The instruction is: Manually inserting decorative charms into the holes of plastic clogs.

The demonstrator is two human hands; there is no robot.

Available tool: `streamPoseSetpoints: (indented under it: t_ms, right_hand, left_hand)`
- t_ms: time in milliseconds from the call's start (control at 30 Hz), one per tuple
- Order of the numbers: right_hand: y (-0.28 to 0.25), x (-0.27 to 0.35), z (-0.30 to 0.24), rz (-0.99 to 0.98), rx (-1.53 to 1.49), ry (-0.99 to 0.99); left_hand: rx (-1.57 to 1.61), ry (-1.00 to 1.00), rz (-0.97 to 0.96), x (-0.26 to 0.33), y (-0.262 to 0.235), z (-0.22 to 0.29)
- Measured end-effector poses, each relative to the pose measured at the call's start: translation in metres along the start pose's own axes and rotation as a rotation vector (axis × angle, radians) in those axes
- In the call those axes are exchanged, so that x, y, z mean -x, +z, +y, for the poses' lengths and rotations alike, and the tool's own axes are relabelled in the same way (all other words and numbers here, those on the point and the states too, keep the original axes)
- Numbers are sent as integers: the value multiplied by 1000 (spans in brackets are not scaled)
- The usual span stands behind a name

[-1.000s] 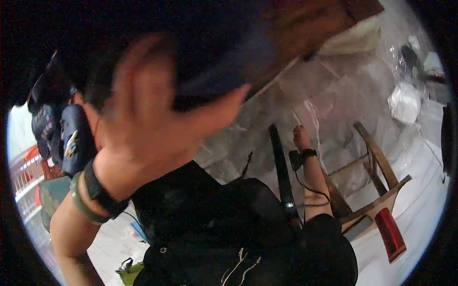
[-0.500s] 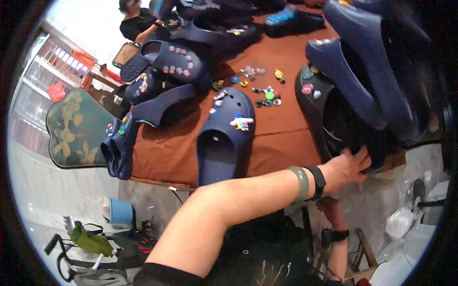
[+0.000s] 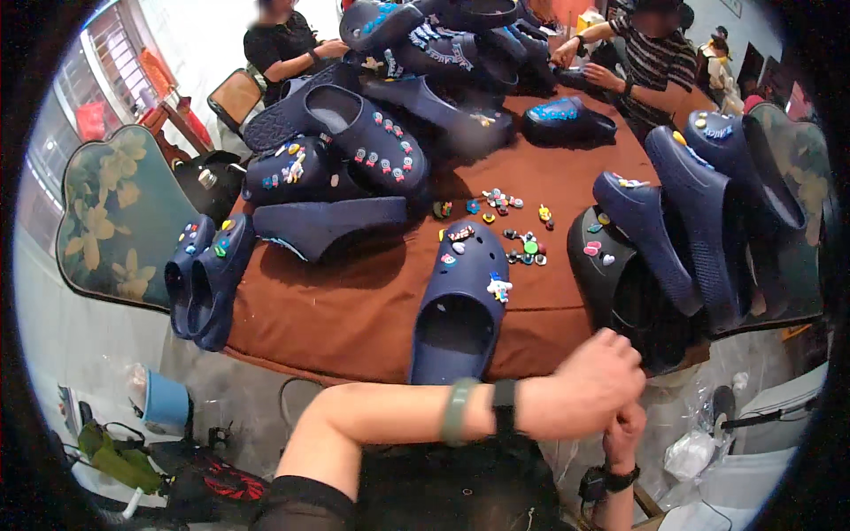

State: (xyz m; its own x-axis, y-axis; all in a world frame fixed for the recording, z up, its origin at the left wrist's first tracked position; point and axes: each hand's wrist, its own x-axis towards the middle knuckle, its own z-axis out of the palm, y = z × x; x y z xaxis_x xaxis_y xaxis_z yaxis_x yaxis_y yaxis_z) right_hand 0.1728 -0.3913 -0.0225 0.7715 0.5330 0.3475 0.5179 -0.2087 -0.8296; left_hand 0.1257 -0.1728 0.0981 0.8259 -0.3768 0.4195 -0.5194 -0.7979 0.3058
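My left hand (image 3: pixel 580 385) reaches across from the lower left, a green bangle and a black band at its wrist. Its fingers are curled, just in front of a black clog (image 3: pixel 595 274) with charms. Right below it, my right hand (image 3: pixel 625 435) is raised with bent fingers, touching or nearly touching the left. Whatever lies between them is hidden. Left of my hands, a navy clog (image 3: pixel 460 332) with several charms rests at the table's near edge, toe pointing away. Beyond its toe, loose charms (image 3: pixel 529 248) lie scattered on the brown cloth.
A heap of navy clogs (image 3: pixel 367 146) covers the table's (image 3: pixel 549 327) far left side. More navy clogs (image 3: pixel 699 239) lean upright at the right. Two people work at the far side. A floral chair back (image 3: pixel 119 212) stands left, a blue bucket (image 3: pixel 166 400) on the floor.
My left hand has drawn back from the black clog and met my right hand, which has come up. The view has shifted, showing more of the table's far side and a second person.
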Motion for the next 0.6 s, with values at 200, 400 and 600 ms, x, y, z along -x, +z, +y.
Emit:
streamPoseSetpoints:
  t_ms: [200,400,600]
  right_hand:
    - [79,-135,-83,-46,-81,-148]
    - [137,-225,-122,-294,-500,-65]
    - [181,-240,-124,-432,-562,15]
  left_hand:
    - [248,-212,184,66,-87,-108]
    - [326,-154,309,76,-112,-153]
    - [601,-385,569,111,-93,-169]
